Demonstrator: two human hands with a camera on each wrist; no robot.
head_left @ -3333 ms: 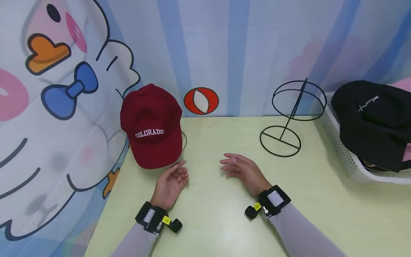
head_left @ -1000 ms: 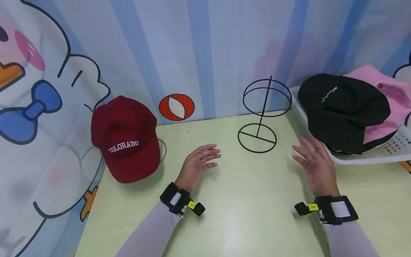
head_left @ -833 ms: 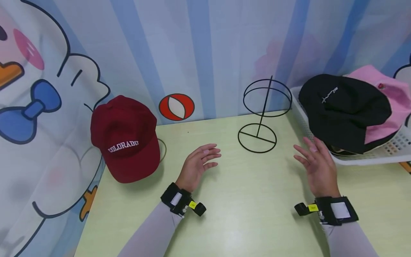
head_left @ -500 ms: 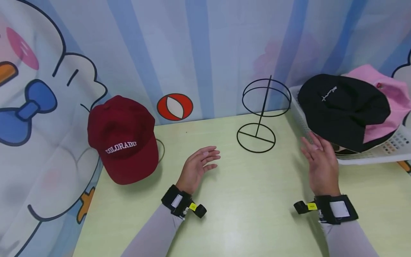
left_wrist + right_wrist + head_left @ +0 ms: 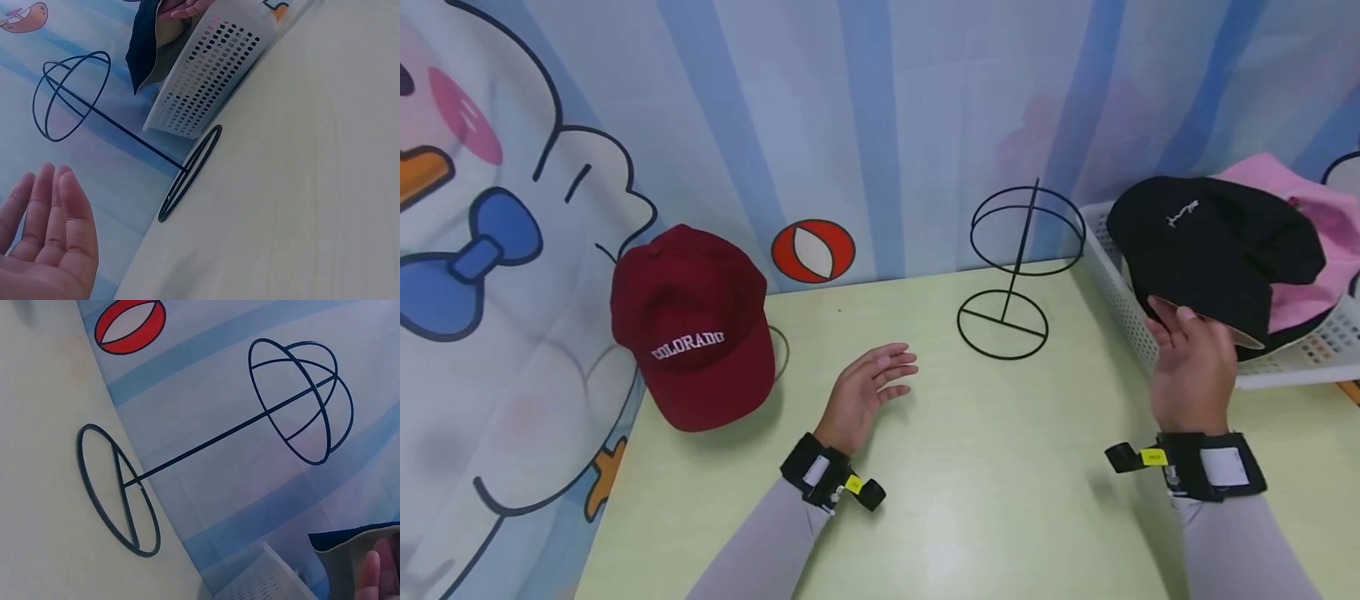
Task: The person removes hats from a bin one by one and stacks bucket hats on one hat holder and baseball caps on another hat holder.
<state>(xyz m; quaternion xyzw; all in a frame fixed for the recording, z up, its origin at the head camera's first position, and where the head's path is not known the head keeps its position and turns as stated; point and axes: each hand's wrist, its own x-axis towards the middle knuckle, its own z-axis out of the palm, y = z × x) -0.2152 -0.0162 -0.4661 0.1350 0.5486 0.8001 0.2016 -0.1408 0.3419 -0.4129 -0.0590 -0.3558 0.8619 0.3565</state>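
My right hand (image 5: 1193,375) pinches the front brim of a black cap (image 5: 1217,237) with white script. The brim is tilted up, its beige underside (image 5: 344,569) showing in the right wrist view with my fingers against it. The cap still lies over the white basket (image 5: 1116,287). My left hand (image 5: 859,396) hovers over the table with relaxed fingers, holding nothing. Nearest to it stands a black wire hat stand (image 5: 1011,287), bare, with a round base and ringed top. In the left wrist view the hat stand (image 5: 134,134) rises beyond my fingers.
A maroon cap (image 5: 696,329) lettered COLORADO sits on another stand at the left, a bit of its ring (image 5: 784,354) showing. A pink cap (image 5: 1333,225) lies in the basket behind the black one. A printed cloth backdrop (image 5: 925,125) rises behind the table (image 5: 955,500).
My right hand has moved right and forward to the basket and taken hold of the black cap's brim, lifting its edge. My left hand, earlier by the maroon cap, has stayed nearly still lately.
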